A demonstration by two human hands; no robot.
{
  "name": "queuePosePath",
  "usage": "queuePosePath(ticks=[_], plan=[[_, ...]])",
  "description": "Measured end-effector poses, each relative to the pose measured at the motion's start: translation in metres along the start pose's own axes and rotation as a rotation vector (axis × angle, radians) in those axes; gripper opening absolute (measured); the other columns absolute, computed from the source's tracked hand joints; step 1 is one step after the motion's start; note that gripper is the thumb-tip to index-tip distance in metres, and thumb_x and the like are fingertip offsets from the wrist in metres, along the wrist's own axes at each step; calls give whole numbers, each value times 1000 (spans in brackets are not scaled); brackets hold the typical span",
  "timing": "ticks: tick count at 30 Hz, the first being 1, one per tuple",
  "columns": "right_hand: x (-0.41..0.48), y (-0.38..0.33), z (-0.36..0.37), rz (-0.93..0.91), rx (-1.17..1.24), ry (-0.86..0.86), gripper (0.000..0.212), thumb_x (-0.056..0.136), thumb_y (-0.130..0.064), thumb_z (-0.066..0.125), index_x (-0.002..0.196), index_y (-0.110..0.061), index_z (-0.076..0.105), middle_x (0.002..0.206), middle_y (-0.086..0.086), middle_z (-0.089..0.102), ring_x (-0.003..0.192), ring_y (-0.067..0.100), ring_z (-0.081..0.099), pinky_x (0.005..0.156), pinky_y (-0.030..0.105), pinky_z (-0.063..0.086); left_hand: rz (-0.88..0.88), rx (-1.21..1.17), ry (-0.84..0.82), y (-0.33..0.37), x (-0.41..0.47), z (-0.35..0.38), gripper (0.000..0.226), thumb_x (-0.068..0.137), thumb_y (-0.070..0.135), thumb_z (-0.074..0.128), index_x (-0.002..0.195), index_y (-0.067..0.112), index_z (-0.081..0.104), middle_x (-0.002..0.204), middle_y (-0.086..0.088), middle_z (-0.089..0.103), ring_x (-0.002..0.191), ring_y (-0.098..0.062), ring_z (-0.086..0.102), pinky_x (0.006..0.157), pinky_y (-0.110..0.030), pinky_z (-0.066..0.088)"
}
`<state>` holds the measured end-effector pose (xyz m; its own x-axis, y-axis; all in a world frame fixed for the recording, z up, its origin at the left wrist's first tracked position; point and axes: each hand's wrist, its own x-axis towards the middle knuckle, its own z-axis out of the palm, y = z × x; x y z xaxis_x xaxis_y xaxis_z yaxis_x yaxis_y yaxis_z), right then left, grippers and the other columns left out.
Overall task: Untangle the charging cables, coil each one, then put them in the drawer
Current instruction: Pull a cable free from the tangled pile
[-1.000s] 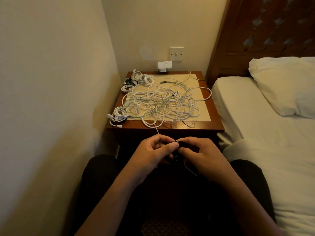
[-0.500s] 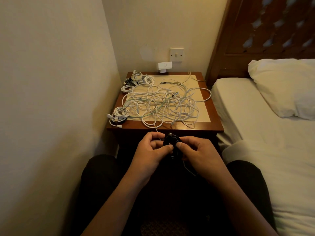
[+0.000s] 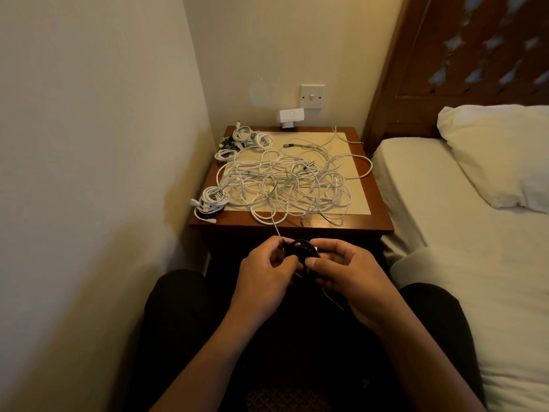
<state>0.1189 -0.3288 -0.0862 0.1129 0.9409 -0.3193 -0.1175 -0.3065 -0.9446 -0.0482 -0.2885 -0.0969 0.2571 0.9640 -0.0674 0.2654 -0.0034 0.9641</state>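
Cream walls (image 3: 89,144) meet in a corner behind a wooden table (image 3: 377,203) with a pale inset top; a bed (image 3: 445,218) in white sheets stands just beside it on the right, with a pillow (image 3: 499,150) against a dark carved headboard (image 3: 475,55); a wall switch (image 3: 312,96) sits above the table, and a white charger (image 3: 291,115) is just under it. A tangle of white cables (image 3: 285,185) sprawls over most of the tabletop; one coiled white bundle (image 3: 211,200) lies at the near left corner, and a cluster of coiled cables (image 3: 243,138), white with some dark ones, lies at the far left corner. In front of the table, over the person's lap, a black cable (image 3: 300,248) wound into a small coil sits between both hands; the left hand (image 3: 264,272) pinches its left side with thumb and curled fingers; the right hand (image 3: 344,275) grips its right side, fingers curled round the loops. One thin white strand (image 3: 276,227) drops from the tangle over the table's front edge toward the hands; whether a hand holds it I cannot tell; another pale strand (image 3: 329,298) shows just below the right hand.
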Motion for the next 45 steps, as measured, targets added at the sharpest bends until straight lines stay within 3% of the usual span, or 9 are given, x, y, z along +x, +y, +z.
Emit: queuePosePath(ticks=[3, 12, 16, 24, 30, 32, 36, 38, 45], plan=[[2, 4, -3, -47, -12, 99, 35, 88, -6, 76, 118, -23, 71, 102, 4, 78, 99, 23, 76, 78, 31, 56, -40, -27, -49, 2, -1, 0, 20, 91, 14, 66, 99, 31, 72, 95, 6, 74, 89, -13, 73, 78, -42, 64], [9, 15, -10, 114, 466, 65, 47, 80, 1, 72, 126, -9, 66, 111, 19, 75, 86, 24, 76, 68, 30, 60, -218, -253, -313, 5, -1, -7, 20, 98, 7, 57, 115, 5, 67, 104, -13, 75, 76, -23, 68, 74, -33, 54], [5, 13, -5, -20, 286, 150, 34, 92, -2, 69, 124, -12, 67, 106, 12, 78, 95, 22, 77, 77, 32, 61, -272, -404, -399, 5, 0, -13, 21, 96, 5, 59, 115, -1, 65, 100, -10, 72, 76, -21, 66, 74, -31, 53], [0, 1, 2, -134, -94, 81, 30, 98, -12, 67, 125, -24, 70, 105, -3, 79, 99, 14, 75, 87, 31, 57, -160, -208, -285, 6, 6, -7, 34, 92, 12, 73, 122, 21, 61, 109, -12, 75, 102, -23, 74, 85, -34, 58], [-2, -2, -2, -184, -323, 111, 39, 90, -25, 77, 127, -33, 66, 107, -10, 76, 100, 5, 73, 91, 33, 59, -87, -207, -62, 3, 9, 0, 20, 93, 6, 70, 108, 17, 66, 98, -11, 75, 91, -22, 76, 77, -40, 64], [-4, -2, -1, -230, -461, 137, 29, 93, -27, 75, 120, -34, 70, 103, -14, 76, 96, -3, 71, 85, 20, 58, -106, -167, -45, 3, 11, -1, 22, 91, 9, 71, 108, 20, 63, 97, -9, 74, 89, -20, 76, 78, -40, 64], [-6, -8, -3, -231, -608, 59, 31, 96, -24, 71, 124, -38, 72, 104, -20, 75, 96, -11, 67, 75, 8, 51, 130, 318, -31, 4, 15, -9, 35, 87, 24, 76, 117, 36, 64, 101, 13, 68, 90, -1, 67, 78, -18, 56], [-5, -11, -4, -225, -641, 51, 35, 95, -25, 72, 127, -38, 70, 105, -19, 74, 95, -12, 67, 74, 8, 52, 206, 448, -71, 7, 16, -11, 26, 90, 27, 73, 114, 35, 70, 102, 15, 69, 92, 1, 64, 82, -20, 54], [3, -5, 4, -216, -602, 129, 38, 90, -22, 78, 119, -40, 62, 96, -11, 73, 85, -7, 69, 65, 13, 52, 53, 379, -53, 11, 16, -7, 9, 97, 20, 69, 98, 25, 62, 83, 0, 70, 58, -10, 72, 60, -30, 62]])
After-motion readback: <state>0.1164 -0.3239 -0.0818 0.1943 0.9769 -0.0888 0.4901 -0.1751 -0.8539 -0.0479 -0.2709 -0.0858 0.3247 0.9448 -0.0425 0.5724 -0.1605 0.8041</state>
